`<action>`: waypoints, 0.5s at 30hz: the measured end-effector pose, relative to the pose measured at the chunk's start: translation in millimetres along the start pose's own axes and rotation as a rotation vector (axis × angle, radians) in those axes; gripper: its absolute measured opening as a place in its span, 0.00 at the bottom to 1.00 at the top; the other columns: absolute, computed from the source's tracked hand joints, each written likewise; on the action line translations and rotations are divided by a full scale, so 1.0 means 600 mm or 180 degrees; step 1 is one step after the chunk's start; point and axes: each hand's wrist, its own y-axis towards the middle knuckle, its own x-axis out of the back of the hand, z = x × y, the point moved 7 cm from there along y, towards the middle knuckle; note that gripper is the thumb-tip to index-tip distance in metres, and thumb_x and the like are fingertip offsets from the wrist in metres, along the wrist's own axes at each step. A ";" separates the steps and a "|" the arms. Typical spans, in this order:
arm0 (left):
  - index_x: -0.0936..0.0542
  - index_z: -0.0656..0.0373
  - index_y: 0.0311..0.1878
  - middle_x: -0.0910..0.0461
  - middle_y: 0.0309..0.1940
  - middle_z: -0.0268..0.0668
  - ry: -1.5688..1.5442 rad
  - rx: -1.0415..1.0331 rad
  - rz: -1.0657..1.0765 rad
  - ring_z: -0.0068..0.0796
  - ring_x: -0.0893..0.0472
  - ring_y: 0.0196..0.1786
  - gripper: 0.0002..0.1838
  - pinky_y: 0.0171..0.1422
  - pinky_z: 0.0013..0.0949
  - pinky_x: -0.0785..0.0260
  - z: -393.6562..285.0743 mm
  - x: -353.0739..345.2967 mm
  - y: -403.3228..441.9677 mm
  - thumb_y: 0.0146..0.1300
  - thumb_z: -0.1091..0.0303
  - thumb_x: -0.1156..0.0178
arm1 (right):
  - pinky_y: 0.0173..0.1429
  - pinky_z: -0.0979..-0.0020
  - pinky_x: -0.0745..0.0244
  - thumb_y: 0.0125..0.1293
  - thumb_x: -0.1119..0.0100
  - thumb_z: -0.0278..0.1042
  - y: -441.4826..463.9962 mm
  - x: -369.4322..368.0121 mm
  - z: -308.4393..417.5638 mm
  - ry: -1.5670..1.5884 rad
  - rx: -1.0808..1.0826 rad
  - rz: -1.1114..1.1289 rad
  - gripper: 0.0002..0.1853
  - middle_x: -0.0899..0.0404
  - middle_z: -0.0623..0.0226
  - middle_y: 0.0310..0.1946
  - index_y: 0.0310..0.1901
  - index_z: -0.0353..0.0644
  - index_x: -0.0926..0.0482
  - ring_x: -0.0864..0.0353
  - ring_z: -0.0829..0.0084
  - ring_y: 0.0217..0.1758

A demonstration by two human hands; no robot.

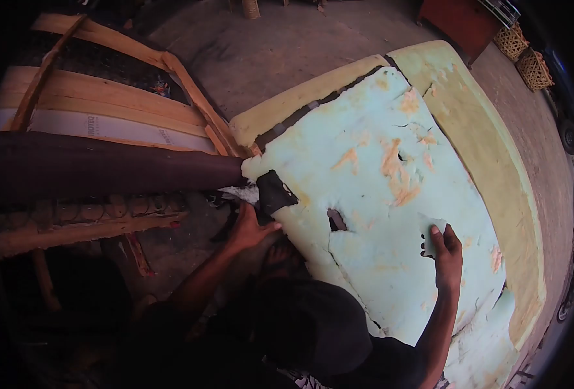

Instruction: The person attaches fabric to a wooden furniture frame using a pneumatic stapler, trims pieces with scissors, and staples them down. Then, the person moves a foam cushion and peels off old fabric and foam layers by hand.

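A large sheet of pale blue-green foam, torn and patched with orange-tan, lies over a yellowish foam cushion. My right hand is closed above the sheet, with thumb and fingers pinching a small scrap of pale foam. My left hand is at the sheet's left edge, thumb stretched out toward it and apart from the fingers. Some fingertips there are hidden beside a white fluffy bit. A black patch shows near that corner, and a dark hole opens in the sheet.
A wooden furniture frame stands at upper left, beside a dark padded bar and a beam with springs. A dark cap fills the bottom middle. Woven baskets and a reddish-brown cabinet stand at upper right.
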 end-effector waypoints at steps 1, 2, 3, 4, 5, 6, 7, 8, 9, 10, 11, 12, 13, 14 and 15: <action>0.50 0.72 0.77 0.44 0.75 0.62 -0.0383 0.0225 -0.0511 0.62 0.41 0.77 0.51 0.81 0.46 0.48 0.016 -0.013 0.014 0.62 0.58 0.30 | 0.39 0.74 0.25 0.75 0.41 0.47 -0.005 0.003 0.002 -0.0037 0.0037 -0.0051 0.20 0.18 0.72 0.37 0.54 0.38 0.19 0.23 0.81 0.34; 0.43 0.69 0.75 0.39 0.72 0.60 -0.0527 0.0219 -0.0674 0.63 0.35 0.72 0.44 0.76 0.47 0.41 0.047 -0.022 0.025 0.62 0.62 0.32 | 0.40 0.73 0.24 0.74 0.42 0.48 -0.010 0.010 -0.005 -0.0185 -0.0021 -0.0087 0.21 0.18 0.71 0.37 0.55 0.37 0.20 0.23 0.80 0.34; 0.37 0.67 0.72 0.35 0.70 0.58 -0.0653 0.0237 -0.0847 0.64 0.29 0.67 0.37 0.72 0.48 0.34 0.076 -0.018 0.026 0.63 0.66 0.33 | 0.39 0.72 0.24 0.74 0.41 0.48 -0.015 0.015 -0.015 -0.0228 -0.0100 -0.0150 0.21 0.18 0.70 0.36 0.54 0.37 0.20 0.23 0.79 0.34; 0.37 0.67 0.72 0.35 0.70 0.58 -0.0602 0.0373 -0.0848 0.64 0.29 0.67 0.37 0.72 0.48 0.34 0.098 0.004 0.011 0.63 0.66 0.33 | 0.39 0.72 0.24 0.74 0.42 0.48 -0.015 0.023 -0.027 -0.0241 -0.0113 -0.0132 0.21 0.19 0.70 0.36 0.54 0.37 0.20 0.23 0.79 0.34; 0.31 0.65 0.67 0.31 0.65 0.57 -0.0007 -0.0195 -0.0676 0.61 0.25 0.62 0.30 0.65 0.48 0.30 0.090 0.031 -0.014 0.63 0.68 0.35 | 0.39 0.72 0.24 0.74 0.42 0.49 -0.019 0.023 -0.032 -0.0259 -0.0144 -0.0096 0.21 0.19 0.69 0.36 0.54 0.37 0.20 0.23 0.78 0.34; 0.26 0.64 0.61 0.26 0.61 0.55 0.0568 -0.0796 -0.0496 0.57 0.21 0.56 0.23 0.58 0.49 0.25 0.080 0.050 -0.041 0.63 0.71 0.37 | 0.38 0.72 0.25 0.74 0.42 0.49 -0.022 0.019 -0.030 -0.0278 -0.0179 -0.0140 0.21 0.19 0.69 0.36 0.53 0.37 0.20 0.22 0.78 0.34; 0.26 0.64 0.61 0.26 0.61 0.55 0.0606 -0.0743 -0.0521 0.57 0.21 0.56 0.23 0.58 0.49 0.25 0.097 0.075 -0.066 0.63 0.71 0.37 | 0.38 0.72 0.25 0.74 0.42 0.50 -0.019 0.019 -0.037 -0.0359 -0.0241 -0.0141 0.21 0.19 0.69 0.36 0.53 0.37 0.20 0.23 0.78 0.35; 0.24 0.62 0.57 0.23 0.54 0.54 0.1508 -0.0772 0.0085 0.52 0.19 0.53 0.20 0.55 0.48 0.24 0.116 0.067 -0.107 0.63 0.69 0.38 | 0.39 0.73 0.25 0.74 0.42 0.50 -0.014 0.011 -0.037 -0.0369 -0.0229 -0.0131 0.21 0.19 0.69 0.36 0.53 0.37 0.20 0.23 0.79 0.35; 0.22 0.60 0.54 0.20 0.46 0.53 0.2379 -0.0797 0.0727 0.48 0.17 0.50 0.17 0.52 0.48 0.23 0.146 0.057 -0.164 0.63 0.67 0.39 | 0.39 0.73 0.25 0.74 0.42 0.49 -0.013 0.006 -0.036 -0.0394 -0.0229 -0.0138 0.21 0.20 0.70 0.36 0.53 0.37 0.20 0.23 0.79 0.35; 0.22 0.60 0.54 0.19 0.46 0.53 0.2625 -0.0622 0.1603 0.48 0.17 0.50 0.16 0.52 0.48 0.23 0.183 0.033 -0.214 0.64 0.66 0.39 | 0.39 0.73 0.25 0.74 0.42 0.49 -0.011 0.002 -0.037 -0.0409 -0.0239 -0.0134 0.21 0.20 0.70 0.36 0.53 0.37 0.20 0.23 0.79 0.35; 0.21 0.60 0.54 0.19 0.47 0.52 0.2504 -0.0393 0.2265 0.48 0.17 0.50 0.16 0.53 0.49 0.24 0.217 0.009 -0.258 0.64 0.66 0.40 | 0.39 0.73 0.25 0.74 0.43 0.49 -0.004 -0.011 -0.037 -0.0377 -0.0203 0.0015 0.21 0.19 0.70 0.37 0.53 0.37 0.20 0.23 0.79 0.35; 0.21 0.59 0.54 0.19 0.47 0.52 0.2310 -0.0223 0.2640 0.49 0.17 0.50 0.16 0.53 0.49 0.24 0.237 -0.006 -0.291 0.65 0.66 0.41 | 0.39 0.74 0.25 0.74 0.43 0.48 0.003 -0.020 -0.033 -0.0351 -0.0159 0.0144 0.21 0.19 0.70 0.37 0.54 0.36 0.20 0.24 0.80 0.36; 0.21 0.59 0.54 0.18 0.47 0.52 0.2046 -0.0071 0.2848 0.49 0.17 0.50 0.16 0.54 0.49 0.24 0.243 -0.023 -0.308 0.66 0.65 0.41 | 0.41 0.74 0.25 0.74 0.42 0.46 0.001 -0.032 -0.023 -0.0341 -0.0156 0.0205 0.20 0.19 0.70 0.38 0.55 0.36 0.20 0.23 0.80 0.37; 0.20 0.58 0.54 0.18 0.47 0.52 0.1835 0.0005 0.2852 0.50 0.17 0.51 0.15 0.54 0.50 0.24 0.247 -0.036 -0.309 0.67 0.65 0.42 | 0.46 0.73 0.26 0.74 0.41 0.45 0.004 -0.039 -0.020 -0.0353 -0.0193 0.0343 0.20 0.18 0.68 0.41 0.56 0.35 0.20 0.23 0.78 0.40; 0.20 0.58 0.55 0.18 0.47 0.52 0.1615 0.0102 0.2911 0.50 0.17 0.51 0.15 0.55 0.50 0.24 0.241 -0.045 -0.306 0.67 0.64 0.42 | 0.52 0.72 0.28 0.74 0.40 0.44 0.004 -0.043 -0.020 -0.0369 -0.0249 0.0469 0.20 0.17 0.67 0.44 0.57 0.35 0.20 0.22 0.76 0.44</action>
